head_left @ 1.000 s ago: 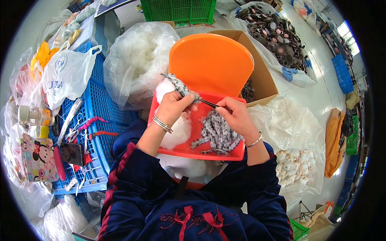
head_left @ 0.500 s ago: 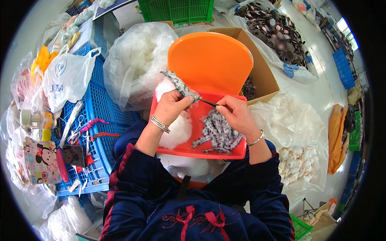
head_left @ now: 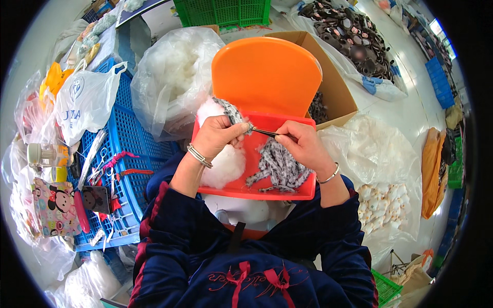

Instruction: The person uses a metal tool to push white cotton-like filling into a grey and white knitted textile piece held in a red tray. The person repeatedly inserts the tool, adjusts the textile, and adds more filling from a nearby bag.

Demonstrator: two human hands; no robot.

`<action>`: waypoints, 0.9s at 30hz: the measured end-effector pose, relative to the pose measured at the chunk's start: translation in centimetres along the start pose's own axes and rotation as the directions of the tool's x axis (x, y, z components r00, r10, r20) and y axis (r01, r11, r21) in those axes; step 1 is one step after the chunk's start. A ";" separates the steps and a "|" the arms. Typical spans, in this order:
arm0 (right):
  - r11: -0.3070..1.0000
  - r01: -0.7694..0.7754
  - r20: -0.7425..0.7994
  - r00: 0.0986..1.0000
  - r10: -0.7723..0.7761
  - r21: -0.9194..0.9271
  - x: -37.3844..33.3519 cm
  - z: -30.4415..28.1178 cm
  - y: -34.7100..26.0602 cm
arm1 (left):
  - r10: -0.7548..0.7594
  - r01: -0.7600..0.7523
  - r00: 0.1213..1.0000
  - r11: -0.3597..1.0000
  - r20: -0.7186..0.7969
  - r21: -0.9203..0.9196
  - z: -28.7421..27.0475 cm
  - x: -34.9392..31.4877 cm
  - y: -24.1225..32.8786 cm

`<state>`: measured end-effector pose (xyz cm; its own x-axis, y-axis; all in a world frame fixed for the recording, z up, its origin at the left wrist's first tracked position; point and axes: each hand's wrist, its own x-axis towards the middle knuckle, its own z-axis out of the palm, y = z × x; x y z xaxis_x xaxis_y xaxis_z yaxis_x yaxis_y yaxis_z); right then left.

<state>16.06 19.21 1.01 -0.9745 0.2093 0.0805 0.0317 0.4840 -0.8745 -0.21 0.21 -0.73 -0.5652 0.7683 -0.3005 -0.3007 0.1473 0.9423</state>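
My left hand pinches the end of a fuzzy grey-and-white fabric piece, narrow like a tube, whose far end trails up over white stuffing. Dark, slim tweezers are gripped in my right hand, and their tip meets the fabric end at my left fingertips. Whether the tip is inside the fabric I cannot tell. Both hands are over a red tray. White fluffy stuffing fills its left side, partly under my left hand. A pile of similar fuzzy grey strips lies at its right.
An orange chair back rises behind the tray, with a cardboard box beyond it. A clear bag of stuffing stands far left. Blue crates holding scissors and a phone are at my left. White pieces lie on plastic sheeting at right.
The fabric's far end has dropped slightly and curls closer to my left hand. Both hands stay nearly in place, with the tweezers still at the fabric end.
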 end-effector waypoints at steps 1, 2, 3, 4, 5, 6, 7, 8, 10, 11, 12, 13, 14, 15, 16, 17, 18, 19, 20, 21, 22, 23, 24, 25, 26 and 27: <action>1.000 0.003 0.007 1.000 -0.002 -0.006 0.0 -0.1 0.0 | -0.008 0.008 1.000 1.000 0.009 0.022 0.0 -0.1 0.1; 1.000 0.005 0.012 1.000 -0.005 -0.013 -0.1 -0.1 0.0 | -0.016 0.015 1.000 0.999 0.018 0.043 0.0 -0.2 0.3; 0.999 0.035 0.001 0.999 -0.035 -0.008 -0.1 -0.1 0.1 | -0.024 0.022 0.999 0.998 0.028 0.065 0.0 -0.3 0.3; 0.998 0.066 -0.009 0.998 -0.066 -0.003 0.0 0.0 0.2 | -0.014 0.012 0.999 0.998 0.032 0.069 -0.1 -0.2 0.2; 0.995 0.098 -0.020 0.995 -0.098 0.000 0.0 0.0 0.3 | -0.003 0.000 0.999 0.997 0.036 0.072 -0.3 -0.1 0.1; 0.997 0.078 -0.031 0.996 -0.077 0.002 0.0 0.0 0.5 | 0.009 -0.012 0.999 0.997 0.040 0.074 -0.5 -0.1 0.0; 0.998 0.057 -0.043 0.997 -0.057 0.005 0.0 -0.1 0.6 | 0.016 -0.020 0.999 0.996 0.043 0.089 -0.6 -0.1 0.1; 0.999 0.038 -0.054 0.998 -0.038 0.009 0.1 -0.1 0.6 | 0.023 -0.028 0.999 0.994 0.046 0.104 -0.8 -0.1 0.2; 0.999 0.030 -0.046 0.999 -0.029 0.020 0.1 0.0 0.5 | 0.037 -0.041 0.999 0.993 0.039 0.114 -0.9 -0.2 0.2; 0.999 0.025 -0.040 0.999 -0.024 0.025 0.1 0.0 0.4 | 0.043 -0.046 0.999 0.993 0.030 0.108 -0.8 -0.1 0.0; 0.999 0.021 -0.036 0.999 -0.020 0.025 0.1 0.0 0.3 | 0.049 -0.051 0.999 0.994 0.021 0.102 -0.7 -0.2 -0.1; 1.000 0.017 -0.031 0.999 -0.016 0.025 0.1 0.0 0.1 | 0.050 -0.051 0.999 0.994 0.013 0.095 -0.6 -0.3 0.0; 1.000 0.012 -0.027 1.000 -0.011 0.025 0.0 0.1 0.0 | 0.051 -0.051 0.999 0.995 0.007 0.089 -0.3 -0.5 0.4; 1.000 0.015 -0.023 1.000 -0.014 0.023 0.0 0.1 0.1 | 0.051 -0.051 0.999 0.995 0.000 0.082 -0.2 -0.6 0.7; 1.000 0.018 -0.020 1.000 -0.018 0.021 0.0 0.2 0.3 | 0.053 -0.053 0.999 0.992 0.006 0.114 -0.4 -0.5 0.5; 1.000 0.022 -0.016 1.000 -0.022 0.018 0.0 0.2 0.4 | 0.055 -0.056 0.998 0.988 0.013 0.146 -0.6 -0.4 0.2; 1.000 0.006 -0.005 1.000 -0.006 0.008 0.0 0.2 0.2 | 0.057 -0.059 0.998 0.982 0.021 0.177 -0.8 -0.3 0.1; 1.000 -0.009 0.006 1.000 0.009 -0.003 0.0 0.0 -0.1 | 0.072 -0.073 0.997 0.982 0.017 0.175 -0.8 -0.3 0.0; 1.000 -0.024 0.018 1.000 0.024 -0.012 0.0 -0.1 -0.3 | 0.086 -0.087 0.996 0.981 0.011 0.173 -0.7 -0.3 -0.1; 1.000 -0.026 0.019 0.999 0.026 -0.008 0.0 0.0 -0.4 | 0.101 -0.100 0.995 0.980 0.005 0.171 -0.7 -0.4 -0.2; 1.000 -0.029 0.020 0.999 0.029 -0.004 0.0 0.0 -0.5 | 0.101 -0.100 0.995 0.979 0.003 0.178 -0.8 -0.3 -0.4; 0.999 -0.032 0.020 0.999 0.032 -0.001 0.0 0.1 -0.5 | 0.102 -0.100 0.995 0.978 0.003 0.185 -1.0 -0.2 -0.6; 1.000 -0.031 0.021 0.999 0.031 0.006 0.0 0.1 -0.5 | 0.102 -0.101 0.995 0.976 0.003 0.193 -1.0 -0.1 -0.7; 0.999 -0.030 0.022 0.999 0.030 0.013 0.0 0.1 -0.5 | 0.100 -0.099 0.995 0.977 0.002 0.187 -1.0 -0.1 -0.7; 0.999 -0.029 0.022 0.999 0.029 0.020 0.0 0.1 -0.5 | 0.099 -0.098 0.995 0.978 0.003 0.183 -0.9 -0.1 -0.7; 0.999 -0.026 0.022 0.999 0.025 0.025 0.0 0.1 -0.5 | 0.098 -0.097 0.995 0.979 0.004 0.178 -0.9 -0.1 -0.6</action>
<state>16.04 18.84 1.41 -0.9782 0.2024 0.0474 0.0515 0.4570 -0.8880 -0.62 -0.54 -1.41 -0.5886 0.7816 -0.2064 -0.1029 0.1808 0.9781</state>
